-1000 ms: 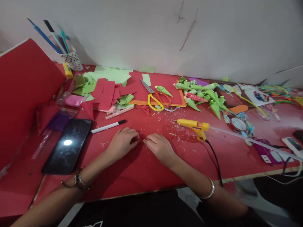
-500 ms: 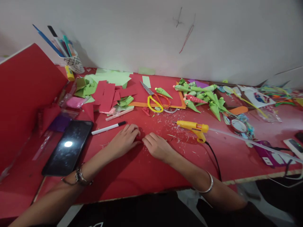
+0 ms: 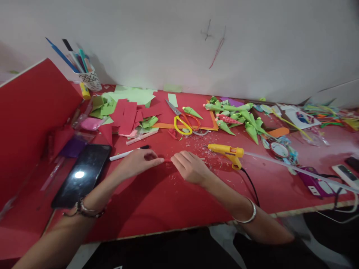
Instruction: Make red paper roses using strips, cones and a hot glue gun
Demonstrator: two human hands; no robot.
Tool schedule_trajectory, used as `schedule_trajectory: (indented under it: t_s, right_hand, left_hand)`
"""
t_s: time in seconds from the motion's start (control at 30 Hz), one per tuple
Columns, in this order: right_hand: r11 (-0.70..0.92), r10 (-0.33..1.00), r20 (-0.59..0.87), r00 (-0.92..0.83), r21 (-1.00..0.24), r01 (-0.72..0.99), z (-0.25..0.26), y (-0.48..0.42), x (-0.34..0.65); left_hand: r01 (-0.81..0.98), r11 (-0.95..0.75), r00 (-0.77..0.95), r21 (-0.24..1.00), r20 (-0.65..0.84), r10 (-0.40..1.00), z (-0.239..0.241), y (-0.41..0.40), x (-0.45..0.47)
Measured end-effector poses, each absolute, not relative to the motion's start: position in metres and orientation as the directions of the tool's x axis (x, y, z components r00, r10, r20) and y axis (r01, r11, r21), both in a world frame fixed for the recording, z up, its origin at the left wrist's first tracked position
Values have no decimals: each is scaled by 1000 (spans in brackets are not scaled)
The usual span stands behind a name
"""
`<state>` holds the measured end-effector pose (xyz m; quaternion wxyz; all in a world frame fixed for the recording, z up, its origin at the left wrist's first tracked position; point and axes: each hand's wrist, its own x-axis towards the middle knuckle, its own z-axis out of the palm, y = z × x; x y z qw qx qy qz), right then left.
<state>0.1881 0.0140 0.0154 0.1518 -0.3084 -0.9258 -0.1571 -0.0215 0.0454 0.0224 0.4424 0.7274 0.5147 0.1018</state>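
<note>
My left hand (image 3: 137,163) and my right hand (image 3: 190,167) meet over the red tabletop (image 3: 174,201), fingers curled. Between their fingertips is a small piece of red paper (image 3: 167,161), pinched from both sides and lifted just off the table. A black-capped white marker (image 3: 129,152) lies just beyond my left hand. A yellow glue gun (image 3: 226,151) rests to the right of my right hand, with its black cord trailing toward the table edge.
A dark phone (image 3: 81,175) lies at left. Red and green paper scraps (image 3: 127,108), yellow-handled scissors (image 3: 182,121) and green paper cones (image 3: 238,116) sit farther back. A pen cup (image 3: 89,79) stands by the wall. A red board (image 3: 30,116) stands at left.
Both hands have risen slightly from the table and shifted away from me. The red paper piece now shows between the fingertips.
</note>
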Motion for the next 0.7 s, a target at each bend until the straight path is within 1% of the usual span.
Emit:
schedule_trajectory:
  t_s: [0.07,0.1,0.13,0.2,0.27,0.33,0.37,0.4,0.5,0.53,0.6,0.7]
  right_hand:
    - [775,467,413,-782,235,587,25,14,188]
    - [787,437,422,-795,249,565,30,14,188]
    - [799,403,430,-808,264,540,34,13,188]
    - [819,335,442,-832,300,489,40,11,187]
    - [825,281,441,-852,343,449,43,10,188]
    - [828,250,419,-873,374,417,44,10,189]
    - [833,243,405,-881,378,404,44,10,189]
    - [841,239,392,-888,373,391,43,10,190]
    - [867,238,373,-897,334,369,43,10,192]
    - [869,241,372,-896,328,370,42,10,192]
    - [857,255,381,-889,336,390,41,9,191]
    - [818,318,402,-858,342,463,37,8,189]
  left_hand:
    - [608,94,544,788,-500,674,29,49,-25]
    - [575,184,596,797,-562,574,32,50,-25]
    - [540,264,644,799,-594,483,33,50,-26]
    - [474,372,726,798,-593,348,33,48,-25]
    - [420,460,793,783,-562,233,30,45,-23]
    - [376,533,839,758,-523,151,24,41,-21]
    - [348,556,849,754,-505,153,21,39,-21]
    - [313,567,850,762,-491,191,18,37,-20]
    - [194,538,793,820,-454,406,14,32,-17]
    - [167,525,772,834,-442,457,13,31,-16]
    - [146,500,757,854,-421,499,15,30,-15]
    - [136,414,741,900,-369,561,23,32,-13]
